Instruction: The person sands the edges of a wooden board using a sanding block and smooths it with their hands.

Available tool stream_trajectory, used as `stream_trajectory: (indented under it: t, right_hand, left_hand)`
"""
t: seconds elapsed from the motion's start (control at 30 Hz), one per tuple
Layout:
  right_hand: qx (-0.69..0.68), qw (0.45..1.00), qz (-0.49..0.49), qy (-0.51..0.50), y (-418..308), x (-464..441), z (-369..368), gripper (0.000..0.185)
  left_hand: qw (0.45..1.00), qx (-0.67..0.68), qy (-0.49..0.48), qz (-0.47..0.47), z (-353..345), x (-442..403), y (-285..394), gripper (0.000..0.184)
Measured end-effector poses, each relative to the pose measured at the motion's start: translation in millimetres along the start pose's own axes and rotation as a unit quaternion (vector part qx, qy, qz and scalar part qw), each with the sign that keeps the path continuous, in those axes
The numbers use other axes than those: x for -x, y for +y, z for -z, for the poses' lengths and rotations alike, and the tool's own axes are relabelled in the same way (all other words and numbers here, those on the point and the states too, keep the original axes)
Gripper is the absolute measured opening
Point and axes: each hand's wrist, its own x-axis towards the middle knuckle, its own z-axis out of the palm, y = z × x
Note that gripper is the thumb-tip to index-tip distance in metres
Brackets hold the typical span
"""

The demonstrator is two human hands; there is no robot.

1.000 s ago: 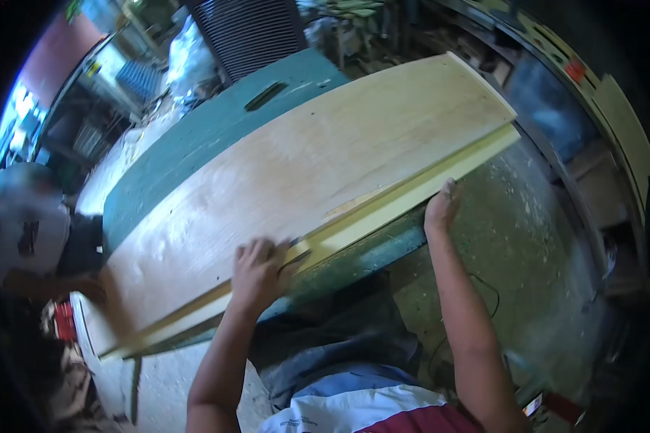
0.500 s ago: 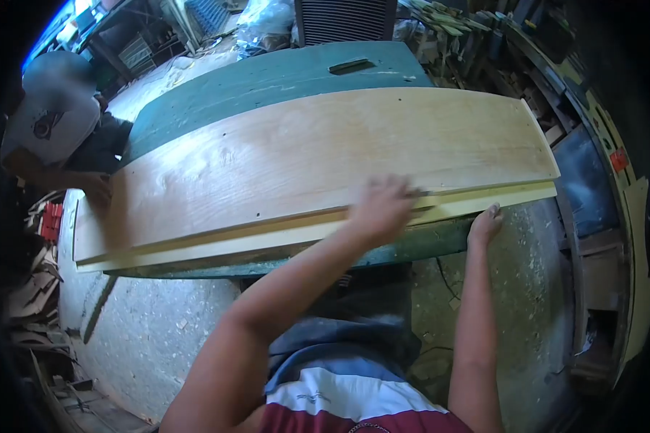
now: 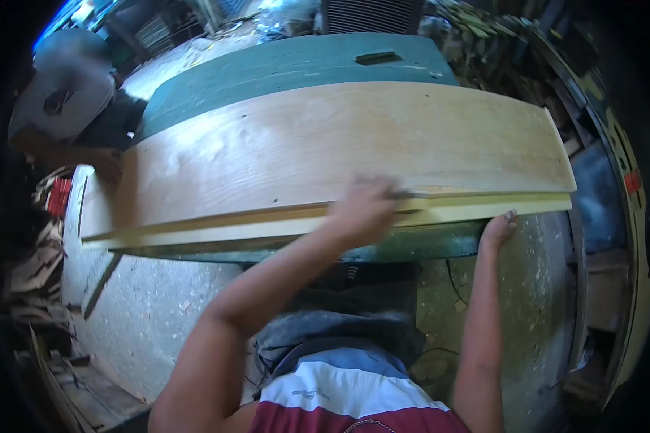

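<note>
A long plywood panel [image 3: 325, 144] lies across the green table. Along its near edge runs a pale wooden strip [image 3: 513, 207], with a narrow gap between them towards the left. My left hand [image 3: 365, 209], smeared by motion, is closed over this edge near the middle. A thin dark tool [image 3: 412, 194] sticks out to the right from its fingers; its kind is too blurred to make out. Farther right, my right hand [image 3: 500, 229] grips the strip's near edge with the thumb up, its other fingers mostly hidden.
Another person [image 3: 65, 101] crouches at the left, one hand near the panel's far-left end. The green table [image 3: 289, 70] extends behind the panel, with a dark slot [image 3: 378, 58] in its top. Wood scraps [image 3: 40, 267] are piled at left; shelving [image 3: 603, 289] stands at right.
The whole view has shifted, so the panel appears farther right and slightly higher at its left end. My left hand has slid left along the strip; my right hand keeps its hold.
</note>
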Motion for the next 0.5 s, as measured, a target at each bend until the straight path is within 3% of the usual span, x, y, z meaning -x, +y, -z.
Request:
stream_trajectory:
  t: [0.03, 0.07, 0.1, 0.17, 0.23, 0.27, 0.4, 0.47, 0.5]
  right_hand:
    - [0.026, 1.000, 0.003, 0.008, -2.6, -0.6, 2.8, 0.060]
    - [0.024, 1.000, 0.014, 0.001, 1.2, -5.9, 7.6, 0.060]
    - [-0.009, 0.999, 0.019, -0.032, 8.6, -12.8, 9.4, 0.060]
    - [-0.094, 0.994, 0.016, -0.050, -11.0, 0.7, 15.8, 0.059]
    - [-0.029, 0.998, 0.034, -0.044, 11.1, -21.1, 9.4, 0.060]
    - [-0.032, 0.998, 0.034, -0.049, 8.0, -19.3, 7.5, 0.060]
    - [-0.013, 0.999, 0.047, 0.001, -1.5, -11.1, 7.0, 0.063]
    - [-0.036, 0.997, 0.069, 0.029, 5.7, -16.0, 5.0, 0.066]
    - [0.079, 0.991, 0.105, 0.020, 18.9, -33.1, 2.4, 0.067]
  left_hand:
    - [0.999, 0.022, 0.040, -0.018, -16.0, -30.7, 26.7, 0.031]
    - [0.990, -0.052, 0.114, -0.068, -45.4, -61.2, 38.7, 0.039]
    - [0.999, -0.017, -0.005, -0.043, -25.9, -85.6, 65.8, 0.038]
    - [0.995, -0.073, 0.015, -0.059, -35.0, -101.1, 77.3, 0.038]
    - [0.995, -0.061, 0.036, -0.073, -36.8, -94.1, 74.8, 0.040]
    - [0.991, -0.078, 0.081, -0.077, -44.4, -78.0, 57.0, 0.043]
    - [0.994, -0.076, 0.073, 0.015, 25.5, 53.6, -20.4, 0.043]
    - [0.984, -0.106, 0.136, 0.031, 58.5, 127.9, -64.2, 0.043]
    - [0.977, -0.141, 0.158, 0.034, 85.7, 161.7, -77.4, 0.044]
